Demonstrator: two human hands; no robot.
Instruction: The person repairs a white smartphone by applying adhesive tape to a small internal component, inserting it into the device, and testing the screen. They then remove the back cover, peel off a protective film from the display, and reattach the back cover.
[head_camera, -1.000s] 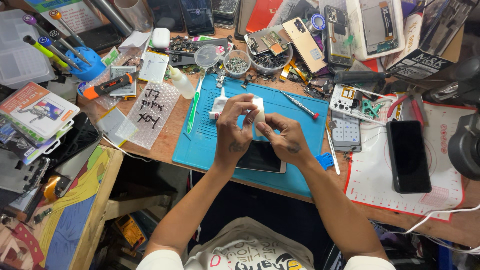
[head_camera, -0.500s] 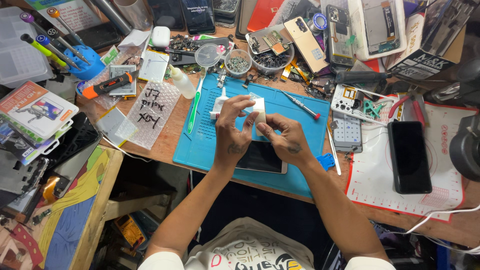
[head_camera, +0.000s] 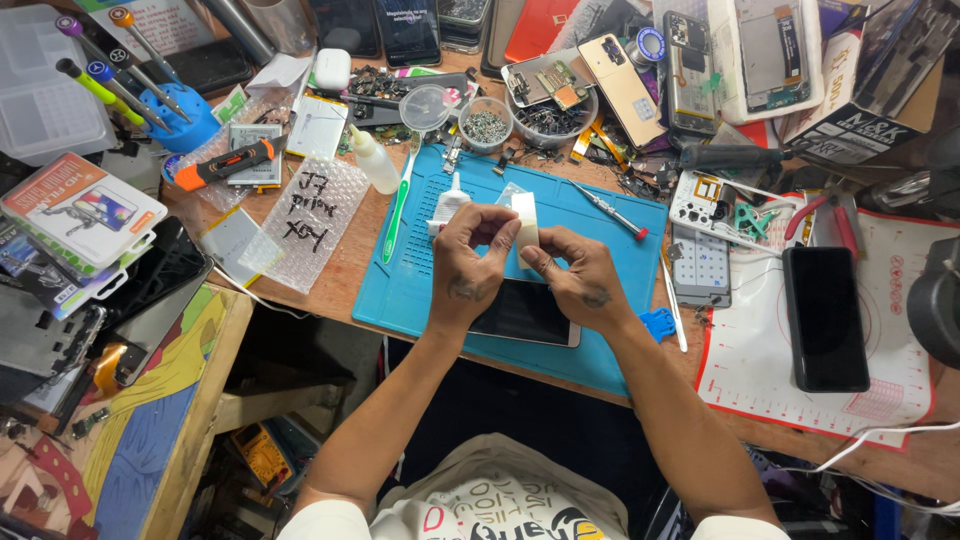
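Both the left hand (head_camera: 468, 262) and the right hand (head_camera: 583, 280) pinch a white strip (head_camera: 525, 225) (fingers closed on it). It may well crease or stick to itself, since the grip is tight above the phone (head_camera: 523, 313).

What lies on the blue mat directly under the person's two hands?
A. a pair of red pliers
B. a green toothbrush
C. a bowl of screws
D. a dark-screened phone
D: the dark-screened phone lies flat on the blue mat just beneath the left hand and right hand, which hold a small white strip above it.
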